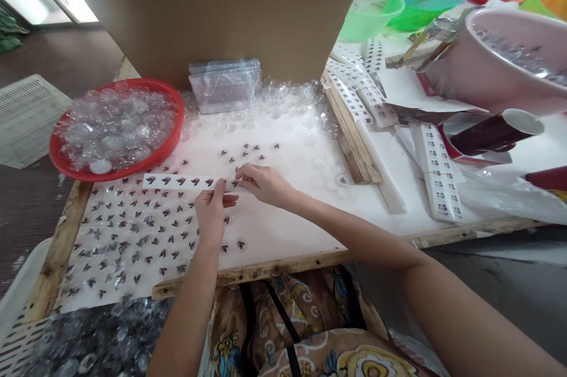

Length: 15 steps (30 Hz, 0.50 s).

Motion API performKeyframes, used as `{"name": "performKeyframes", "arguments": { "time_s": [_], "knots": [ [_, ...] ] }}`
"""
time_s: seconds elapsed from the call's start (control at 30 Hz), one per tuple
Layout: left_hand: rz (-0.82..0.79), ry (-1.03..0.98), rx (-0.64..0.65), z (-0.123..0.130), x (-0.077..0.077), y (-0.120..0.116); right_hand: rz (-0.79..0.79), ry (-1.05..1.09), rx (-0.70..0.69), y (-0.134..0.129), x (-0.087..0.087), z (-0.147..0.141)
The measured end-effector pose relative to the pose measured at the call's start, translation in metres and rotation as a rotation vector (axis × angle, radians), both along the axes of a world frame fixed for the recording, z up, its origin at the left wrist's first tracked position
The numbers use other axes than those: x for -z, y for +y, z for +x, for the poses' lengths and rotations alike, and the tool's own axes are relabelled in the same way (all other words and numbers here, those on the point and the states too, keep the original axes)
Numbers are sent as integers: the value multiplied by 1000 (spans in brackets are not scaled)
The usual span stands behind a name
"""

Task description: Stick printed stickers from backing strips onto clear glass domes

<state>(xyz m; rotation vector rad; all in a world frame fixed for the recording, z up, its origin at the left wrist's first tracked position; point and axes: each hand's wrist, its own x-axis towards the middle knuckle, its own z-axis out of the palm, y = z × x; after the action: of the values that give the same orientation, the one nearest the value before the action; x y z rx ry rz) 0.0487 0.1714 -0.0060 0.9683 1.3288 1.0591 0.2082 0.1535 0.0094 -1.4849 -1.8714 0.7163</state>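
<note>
A white strip of stickers [188, 182] printed with a row of small dark motifs stretches above the tabletop. My left hand [211, 210] pinches it near its right end, thumb on top. At that right end, the fingers of my right hand [264, 184] are closed at the last motif; whether a sticker is between the fingertips is too small to tell. Around and below my left hand lie many small clear round pieces [146, 220] bearing the same dark motif. A few more motif pieces [245, 154] sit just beyond my hands.
A red basin [177, 129] heaped with clear round pieces stands at the left. Loose clear discs [295, 96] line the back by a cardboard sheet [230, 5]. Wooden strips [352, 140] bound the right side. Beyond are sticker sheets [438, 173], a maroon mug [482, 133] and a pink tub [460, 70].
</note>
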Motion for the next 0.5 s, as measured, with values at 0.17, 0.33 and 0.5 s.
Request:
{"name": "performKeyframes", "arguments": {
  "time_s": [0.17,0.33,0.5],
  "knots": [
    [-47,8,-17,2,2,3,197,-66,18,-2,2,0],
    [-42,32,-17,0,2,2,-20,234,333,17,-3,43],
    [-34,44,5,0,5,3,-283,127,513,24,4,93]
  ]
}}
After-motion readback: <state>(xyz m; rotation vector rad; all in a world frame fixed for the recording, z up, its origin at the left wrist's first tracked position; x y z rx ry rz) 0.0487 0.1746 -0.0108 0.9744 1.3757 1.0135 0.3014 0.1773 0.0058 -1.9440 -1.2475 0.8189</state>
